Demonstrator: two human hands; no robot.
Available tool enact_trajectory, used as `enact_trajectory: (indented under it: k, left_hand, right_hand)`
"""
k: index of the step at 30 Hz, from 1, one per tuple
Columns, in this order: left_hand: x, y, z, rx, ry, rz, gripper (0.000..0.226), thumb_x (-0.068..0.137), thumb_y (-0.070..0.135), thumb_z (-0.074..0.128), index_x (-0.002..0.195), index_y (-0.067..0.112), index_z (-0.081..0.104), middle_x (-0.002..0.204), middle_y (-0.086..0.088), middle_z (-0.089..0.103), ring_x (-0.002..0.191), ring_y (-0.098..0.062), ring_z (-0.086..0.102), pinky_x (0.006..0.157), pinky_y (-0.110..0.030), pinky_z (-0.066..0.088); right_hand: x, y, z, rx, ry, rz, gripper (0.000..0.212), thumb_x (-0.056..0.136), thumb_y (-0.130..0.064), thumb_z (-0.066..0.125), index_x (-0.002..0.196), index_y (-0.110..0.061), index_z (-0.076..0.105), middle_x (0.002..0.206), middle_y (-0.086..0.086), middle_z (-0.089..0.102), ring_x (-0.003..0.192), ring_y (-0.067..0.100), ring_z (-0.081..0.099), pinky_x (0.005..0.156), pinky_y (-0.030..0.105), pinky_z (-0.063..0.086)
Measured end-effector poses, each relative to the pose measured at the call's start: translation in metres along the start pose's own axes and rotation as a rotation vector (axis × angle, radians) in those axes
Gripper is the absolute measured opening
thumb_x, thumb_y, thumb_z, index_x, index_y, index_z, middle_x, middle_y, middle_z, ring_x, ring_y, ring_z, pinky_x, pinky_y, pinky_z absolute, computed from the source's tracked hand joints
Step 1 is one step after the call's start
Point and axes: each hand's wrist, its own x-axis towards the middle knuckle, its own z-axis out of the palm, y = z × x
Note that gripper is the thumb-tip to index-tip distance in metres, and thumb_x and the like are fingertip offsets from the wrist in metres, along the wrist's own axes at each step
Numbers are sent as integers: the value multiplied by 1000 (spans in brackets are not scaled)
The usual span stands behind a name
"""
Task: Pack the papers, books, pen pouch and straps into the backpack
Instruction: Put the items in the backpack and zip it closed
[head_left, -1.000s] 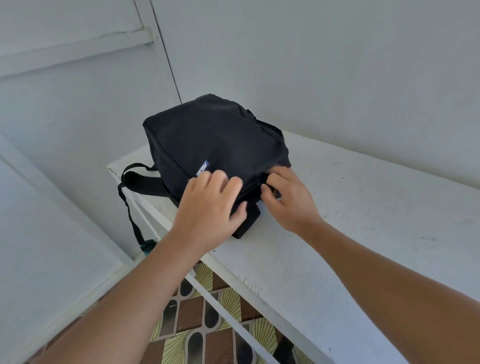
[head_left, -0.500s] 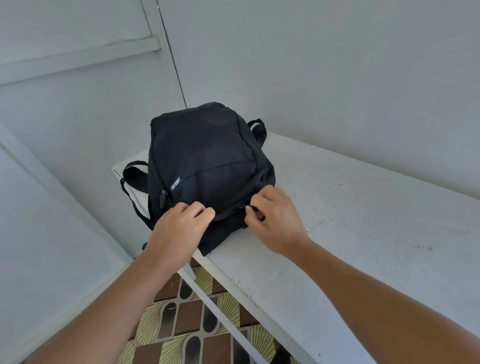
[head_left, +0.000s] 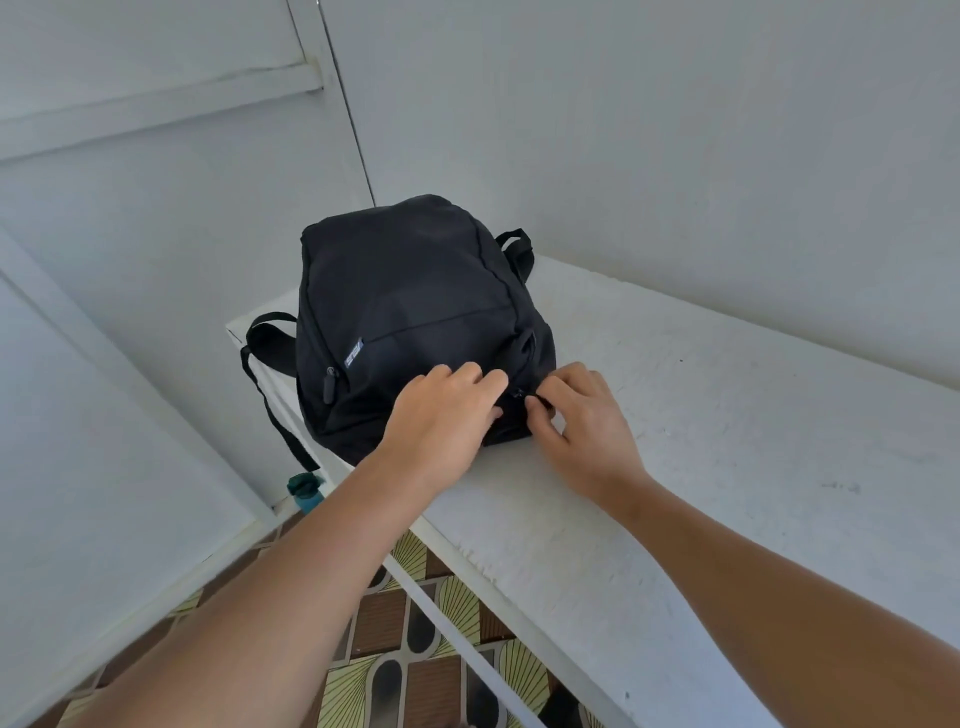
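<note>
- Head view: a black backpack (head_left: 410, 317) is seen lying on a white ledge (head_left: 701, 415), at its left end, with the near left corner set right at the ledge's edge.
- The left hand (head_left: 441, 421) is pressed on the near end of the backpack, fingers curled into the fabric; the right hand (head_left: 582, 426) is pinched on a small zip pull (head_left: 530, 400) at the near right corner.
- No papers, books or pouch are seen outside (presumably packed already); a strap (head_left: 265, 364) is left hanging over the left edge.
- Risk, as judged: the pull could slip from the pinch, fabric could be caught in the zip, or the backpack could be dragged off the edge by a hard tug.
- Open room is offered to the right along the ledge; walls close in behind and to the left, with tiled floor (head_left: 415, 649) below.
</note>
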Motion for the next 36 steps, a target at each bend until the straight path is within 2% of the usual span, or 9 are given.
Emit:
enact_trajectory:
  k: [5, 8, 12, 15, 18, 22, 28, 32, 36]
  left_hand:
    - [0, -5, -6, 28, -51, 19, 24, 90, 16, 72, 90, 20, 48, 74, 3, 47, 55, -22, 43, 46, -30, 28]
    - [13, 3, -10, 54, -104, 23, 24, 92, 24, 67, 94, 23, 43, 84, 4, 48, 67, -21, 48, 53, -32, 28]
    - [41, 16, -18, 6, -105, -53, 35, 96, 53, 58, 95, 22, 41, 87, 3, 42, 71, -21, 47, 60, -34, 35]
    - [50, 20, -4, 11, -211, -70, 17, 99, 33, 59, 97, 19, 49, 83, 2, 44, 72, -24, 56, 56, -34, 34]
    - [48, 21, 1, 19, -267, -75, 18, 97, 18, 54, 86, 18, 41, 73, 3, 37, 64, -24, 48, 51, -33, 26]
    - [47, 17, -1, -1, -288, -94, 26, 91, 13, 49, 72, 15, 33, 63, 1, 37, 50, -18, 31, 46, -32, 18]
    - [62, 12, 2, -132, -263, -174, 28, 100, 41, 52, 85, 18, 44, 68, 2, 50, 61, -25, 54, 51, -32, 37]
    - [68, 20, 7, -104, -345, -158, 18, 99, 19, 50, 81, 18, 44, 65, 1, 44, 54, -20, 42, 48, -31, 28]
    - [65, 15, 7, -174, -369, -118, 31, 99, 19, 48, 70, 18, 34, 63, 0, 42, 52, -18, 37, 47, -32, 21]
  right_hand:
    - [22, 11, -17, 31, 20, 234, 19, 104, -34, 55, 90, -22, 61, 92, -10, 54, 82, 12, 58, 66, 31, 50]
    - [30, 16, -16, 84, -22, 353, 18, 106, -37, 51, 95, -25, 60, 98, -9, 57, 89, 5, 60, 72, 30, 49]
    - [28, 13, -9, 68, -16, 279, 21, 109, -36, 47, 96, -23, 57, 96, -5, 58, 84, 13, 60, 67, 36, 51]
    - [25, 20, -8, 2, -27, 283, 23, 110, -38, 45, 98, -23, 56, 92, -5, 58, 78, 15, 57, 64, 37, 49]
    - [37, 28, -11, 1, -32, 385, 24, 110, -42, 44, 100, -24, 57, 86, -7, 60, 76, 11, 56, 60, 31, 45]
    - [71, 29, -10, 100, -14, 477, 22, 110, -42, 47, 101, -25, 58, 79, -5, 62, 74, 17, 59, 65, 36, 48]
    - [85, 36, 3, 152, 52, 467, 17, 108, -38, 51, 103, -26, 63, 86, -11, 65, 81, 9, 62, 69, 31, 49]
    - [96, 44, 8, 137, 39, 514, 17, 109, -40, 51, 103, -27, 61, 82, -11, 63, 78, 6, 59, 64, 27, 46]
    - [135, 46, 13, 138, 58, 549, 16, 108, -42, 50, 102, -32, 60, 82, -12, 62, 75, 4, 57, 60, 24, 40]
